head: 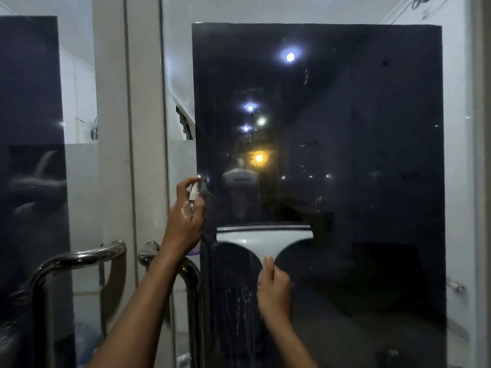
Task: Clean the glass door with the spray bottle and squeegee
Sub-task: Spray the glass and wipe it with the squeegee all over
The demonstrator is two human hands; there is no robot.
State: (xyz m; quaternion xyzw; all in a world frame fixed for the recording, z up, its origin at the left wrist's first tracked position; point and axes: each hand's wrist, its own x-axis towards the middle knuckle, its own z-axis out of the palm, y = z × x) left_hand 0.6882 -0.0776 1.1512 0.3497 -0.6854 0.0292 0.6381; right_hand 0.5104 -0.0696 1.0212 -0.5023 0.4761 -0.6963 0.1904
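A dark glass door (372, 155) fills the middle and right of the head view, with drips and streaks low on its left part. My left hand (184, 221) grips a small clear spray bottle (193, 193) at the door's left edge, index finger on the white nozzle top. My right hand (275, 290) holds the handle of a white squeegee (263, 237), thumb up along it. The squeegee's wide blade lies flat against the glass just above that hand.
Two curved chrome door handles (79, 258) (191, 274) stand at lower left, close under my left forearm. A second dark glass panel (29, 155) is at far left, and a pale frame post (114, 128) stands between the panels. A white frame (478, 181) borders the right.
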